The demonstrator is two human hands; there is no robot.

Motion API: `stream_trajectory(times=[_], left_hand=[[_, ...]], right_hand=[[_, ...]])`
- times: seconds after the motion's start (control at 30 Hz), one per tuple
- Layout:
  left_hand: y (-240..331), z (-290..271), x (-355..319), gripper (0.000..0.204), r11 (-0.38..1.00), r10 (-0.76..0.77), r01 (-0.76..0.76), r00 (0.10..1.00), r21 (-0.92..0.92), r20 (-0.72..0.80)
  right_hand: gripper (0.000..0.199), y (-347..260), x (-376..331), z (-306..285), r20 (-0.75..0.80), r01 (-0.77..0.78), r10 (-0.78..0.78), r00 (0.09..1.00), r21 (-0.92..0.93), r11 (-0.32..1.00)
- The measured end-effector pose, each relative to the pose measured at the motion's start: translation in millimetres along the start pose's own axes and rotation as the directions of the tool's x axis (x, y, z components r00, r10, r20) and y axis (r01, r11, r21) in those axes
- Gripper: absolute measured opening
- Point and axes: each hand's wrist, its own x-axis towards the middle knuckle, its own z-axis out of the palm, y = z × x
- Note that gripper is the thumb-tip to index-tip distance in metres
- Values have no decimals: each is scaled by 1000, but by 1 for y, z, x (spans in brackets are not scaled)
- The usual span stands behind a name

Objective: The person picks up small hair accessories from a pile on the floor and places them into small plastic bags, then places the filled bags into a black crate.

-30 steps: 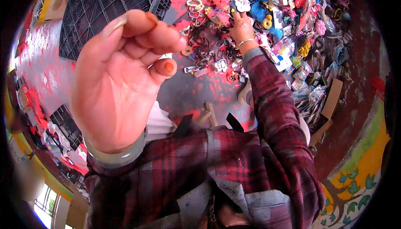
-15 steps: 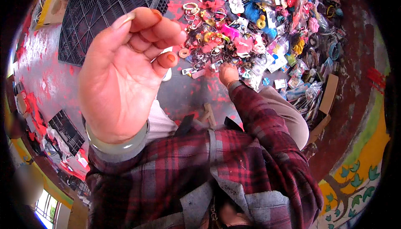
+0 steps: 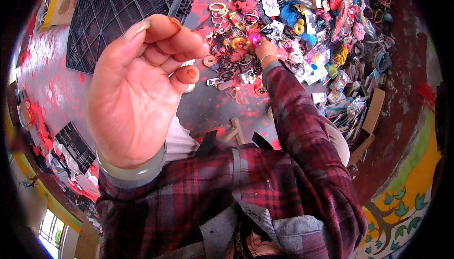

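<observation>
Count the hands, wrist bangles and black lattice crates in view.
Hands: 2, left hand, right hand
Wrist bangles: 2, pale green bangle, thin bracelet
Black lattice crates: 2, large crate, small crate
Total: 6

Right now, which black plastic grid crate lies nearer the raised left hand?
The large crate at the top, just behind the left hand; the smaller one sits lower left.

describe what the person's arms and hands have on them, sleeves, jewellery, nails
Both arms wear a red and dark plaid flannel shirt with grey patches near the chest. The left hand has a pale green smooth bangle at the wrist and orange-red polished nails. The right hand has a thin silver-coloured bracelet just above the cuff.
</observation>
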Motion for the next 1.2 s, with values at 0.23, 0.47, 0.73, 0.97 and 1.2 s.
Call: stream_trajectory(times=[0.23, 0.47, 0.73, 0.97, 1.2], left_hand=[[0, -1, -4, 23, 1000, 9, -9, 1000, -7, 16], [0, 1, -3, 23, 1000, 3, -3, 1000, -2, 13], [0, -2, -1, 23, 1000, -24, 24, 1000, -2, -8], [5, -1, -3, 23, 999, 17, -18, 999, -28, -40], [7, 3, -8, 21, 1000, 5, -6, 999, -29, -54]], right_hand=[[33, 22, -55, 4, 108, 78, -70, 992, -67, 995], [34, 31, -66, -15, -429, -185, 425, 797, 497, 848], [17, -58, -55, 20, 0, 672, -696, 718, -260, 694], [22, -30, -55, 33, 197, 404, -354, 914, -405, 820], [17, 34, -47, -16, 306, -150, -65, 950, 628, 764]])
